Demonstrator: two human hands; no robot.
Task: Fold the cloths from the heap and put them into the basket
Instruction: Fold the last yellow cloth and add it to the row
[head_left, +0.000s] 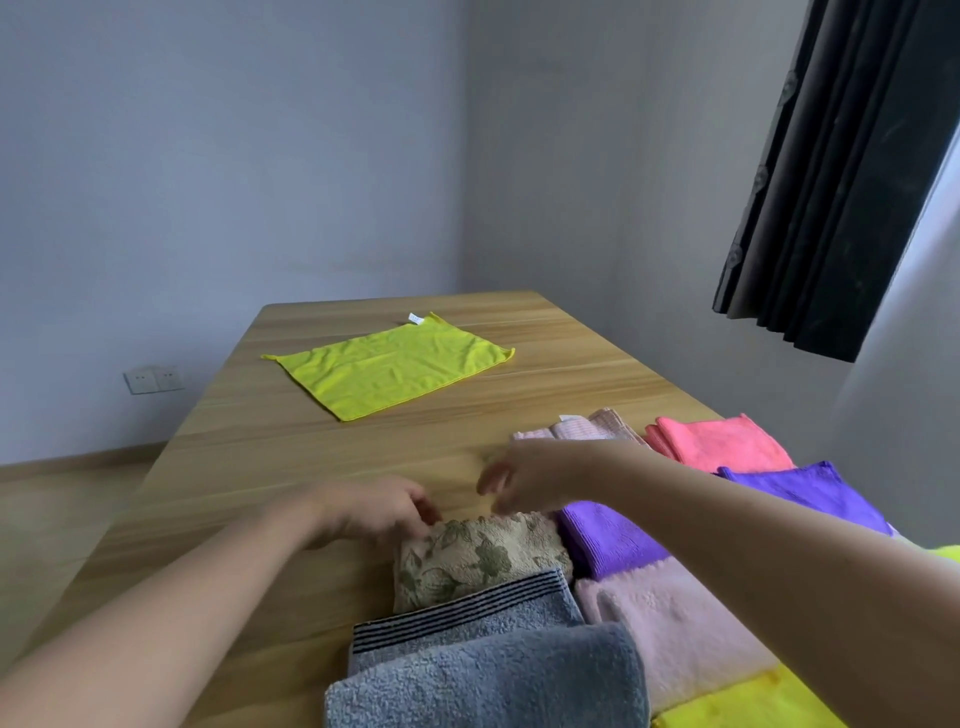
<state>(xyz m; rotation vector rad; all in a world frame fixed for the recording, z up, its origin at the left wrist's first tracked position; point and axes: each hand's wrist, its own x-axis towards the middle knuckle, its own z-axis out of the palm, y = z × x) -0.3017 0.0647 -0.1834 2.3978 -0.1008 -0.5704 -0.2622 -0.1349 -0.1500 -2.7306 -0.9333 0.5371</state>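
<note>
A folded beige cloth with a green leaf print (475, 558) lies on the wooden table (249, 467). My left hand (379, 512) touches its far left corner with curled fingers; whether it pinches the cloth is unclear. My right hand (524, 475) hovers just above the cloth's far edge, fingers loosely bent, holding nothing, and blurred. A yellow-green cloth (387, 366) lies spread flat at the far side of the table. No basket is in view.
Folded cloths lie in rows at the near right: grey striped (467, 629), grey (493, 680), purple (608, 540), pale pink (670, 623), coral (722, 441), a second purple (800, 486), light pink (587, 428), yellow (748, 706). A dark curtain (841, 171) hangs at right.
</note>
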